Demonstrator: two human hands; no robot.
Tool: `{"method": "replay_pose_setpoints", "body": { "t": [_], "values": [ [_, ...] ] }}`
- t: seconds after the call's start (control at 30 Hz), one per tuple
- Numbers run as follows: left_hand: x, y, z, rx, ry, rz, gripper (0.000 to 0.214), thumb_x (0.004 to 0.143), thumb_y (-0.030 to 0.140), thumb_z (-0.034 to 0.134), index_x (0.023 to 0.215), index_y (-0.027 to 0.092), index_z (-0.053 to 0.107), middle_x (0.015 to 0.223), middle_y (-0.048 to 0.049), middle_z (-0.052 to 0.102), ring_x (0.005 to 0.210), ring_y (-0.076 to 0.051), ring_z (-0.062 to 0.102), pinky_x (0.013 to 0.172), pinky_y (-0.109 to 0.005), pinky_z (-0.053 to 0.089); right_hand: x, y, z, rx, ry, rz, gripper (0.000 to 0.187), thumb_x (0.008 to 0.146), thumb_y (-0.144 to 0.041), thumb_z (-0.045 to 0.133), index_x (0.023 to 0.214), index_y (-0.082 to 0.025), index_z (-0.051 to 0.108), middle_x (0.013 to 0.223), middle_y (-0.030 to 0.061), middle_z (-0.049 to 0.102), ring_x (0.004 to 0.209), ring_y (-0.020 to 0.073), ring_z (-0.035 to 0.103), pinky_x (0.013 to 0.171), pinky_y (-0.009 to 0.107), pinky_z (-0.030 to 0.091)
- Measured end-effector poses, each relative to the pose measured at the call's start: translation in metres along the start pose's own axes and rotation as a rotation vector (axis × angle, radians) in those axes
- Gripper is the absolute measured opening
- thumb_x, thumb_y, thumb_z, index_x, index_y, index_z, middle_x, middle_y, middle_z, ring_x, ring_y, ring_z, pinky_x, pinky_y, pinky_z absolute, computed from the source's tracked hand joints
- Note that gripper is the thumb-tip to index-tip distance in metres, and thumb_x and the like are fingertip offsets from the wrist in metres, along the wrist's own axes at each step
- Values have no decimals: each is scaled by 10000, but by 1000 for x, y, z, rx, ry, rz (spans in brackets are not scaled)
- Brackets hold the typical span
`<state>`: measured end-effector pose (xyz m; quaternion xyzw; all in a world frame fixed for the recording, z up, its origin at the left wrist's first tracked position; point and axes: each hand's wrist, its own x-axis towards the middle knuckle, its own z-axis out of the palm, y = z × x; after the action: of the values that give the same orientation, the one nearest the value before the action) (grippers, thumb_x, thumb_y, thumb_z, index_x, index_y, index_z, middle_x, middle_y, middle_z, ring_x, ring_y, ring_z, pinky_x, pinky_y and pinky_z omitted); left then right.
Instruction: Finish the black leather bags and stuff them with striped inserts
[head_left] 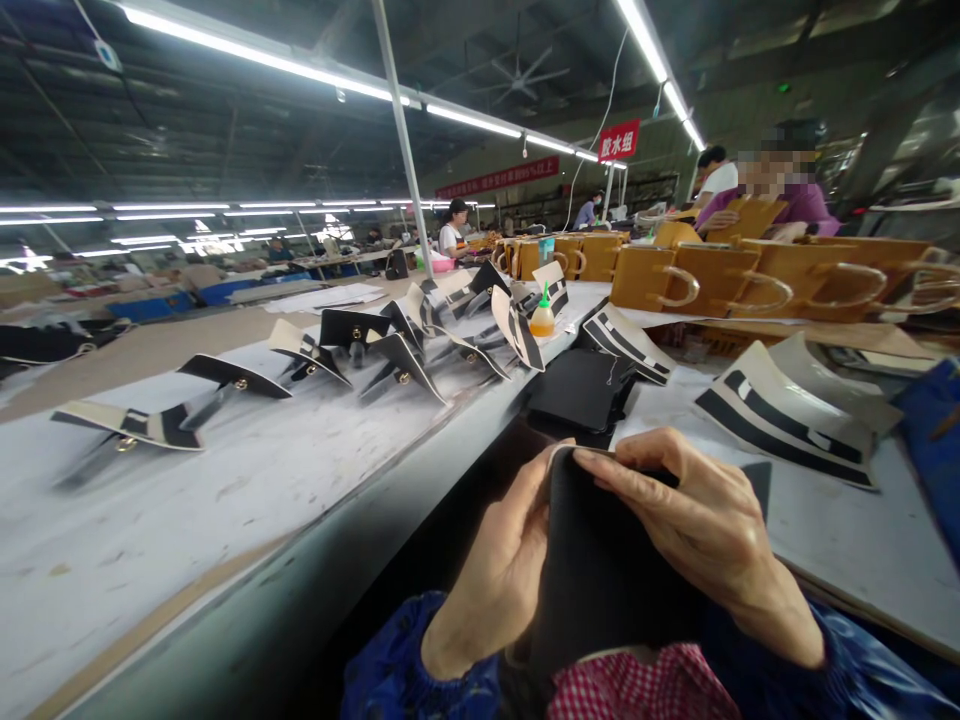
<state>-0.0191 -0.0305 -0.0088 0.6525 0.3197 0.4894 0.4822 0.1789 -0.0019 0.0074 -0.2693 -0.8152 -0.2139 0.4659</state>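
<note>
I hold a black leather piece (pixel 600 570) upright in front of my chest with both hands. My left hand (pixel 499 575) grips its left edge, thumb and fingers wrapped round it. My right hand (pixel 694 520) lies over the top right, fingers pressed along the upper edge. A stack of black pieces (pixel 581 395) lies on the table just beyond my hands. Black-and-white striped panels (pixel 787 415) lie to the right of it.
A long white conveyor table (pixel 225 480) at left carries several folded black-and-cream pieces with snaps (pixel 397 360). A small glue bottle (pixel 541 318) stands mid-table. Tan bags with handles (pixel 750 275) line the back right, with other people seated behind them.
</note>
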Motion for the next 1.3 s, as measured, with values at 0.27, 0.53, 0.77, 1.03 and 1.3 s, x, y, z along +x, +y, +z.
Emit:
{"method": "replay_pose_setpoints", "body": {
  "t": [0.27,0.53,0.77,1.03,1.3],
  "values": [
    [1,3,2,32,-5,13,479,1024,360,446,1499,316,411,1532,25,473,1446,-206,381,1208,-300,335,0,-3,-3,27,-10,39,413,898,18,534,1170,-250,691,851,10,616,684,84,615,572,174,494],
    [0,2,3,92,-7,23,475,1030,334,424,1503,295,407,1554,16,441,1469,-212,336,1235,-336,280,-3,-3,-1,33,-31,68,457,901,21,541,1227,-278,657,870,1,618,690,71,616,597,164,508],
    [0,2,1,127,-16,29,470,1033,297,406,1503,273,413,1560,6,432,1465,-222,347,1243,-358,258,-3,-2,1,36,-18,47,433,907,14,518,1192,-266,685,840,4,618,667,78,617,584,163,512],
    [0,5,2,119,-25,31,469,1028,286,404,1497,279,429,1528,-1,478,1454,-241,367,1240,-391,267,-4,-3,0,43,-22,51,433,919,0,510,1204,-277,683,842,10,627,681,84,631,587,164,526],
    [1,4,1,48,-23,-30,460,1021,344,433,1477,288,460,1527,5,482,1437,-234,398,1225,-357,289,-6,-3,0,69,-48,62,440,900,15,518,1204,-248,697,859,21,628,687,93,628,582,182,514]
  ]
}}
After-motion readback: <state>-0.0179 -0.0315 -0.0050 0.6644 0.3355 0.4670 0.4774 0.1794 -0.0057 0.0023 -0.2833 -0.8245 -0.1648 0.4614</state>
